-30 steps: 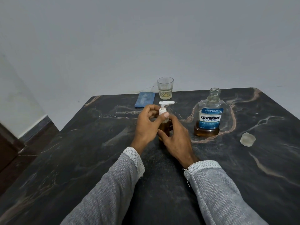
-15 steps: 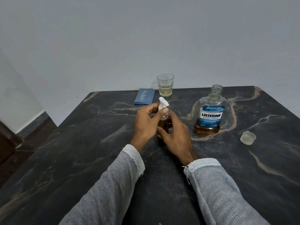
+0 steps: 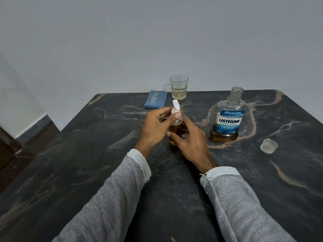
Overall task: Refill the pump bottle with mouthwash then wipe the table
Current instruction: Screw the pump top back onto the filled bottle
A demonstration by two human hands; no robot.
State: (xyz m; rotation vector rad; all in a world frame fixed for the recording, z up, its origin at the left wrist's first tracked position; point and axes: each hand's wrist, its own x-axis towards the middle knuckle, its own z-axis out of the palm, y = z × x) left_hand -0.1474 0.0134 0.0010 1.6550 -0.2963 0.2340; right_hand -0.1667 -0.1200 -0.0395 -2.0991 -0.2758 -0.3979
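two hands (image 3: 153,126) (image 3: 190,142), pump head (image 3: 175,106) (turned since)

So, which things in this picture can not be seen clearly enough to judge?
- Pump bottle, head view: both hands cover most of it, so its fill level is hidden.
- Pump collar: the left hand fingers cover it, so whether it is fully screwed is unclear.
- Listerine bottle: the small label print is too tiny to read.
- Blue cloth: the thin line behind it is too faint to identify.
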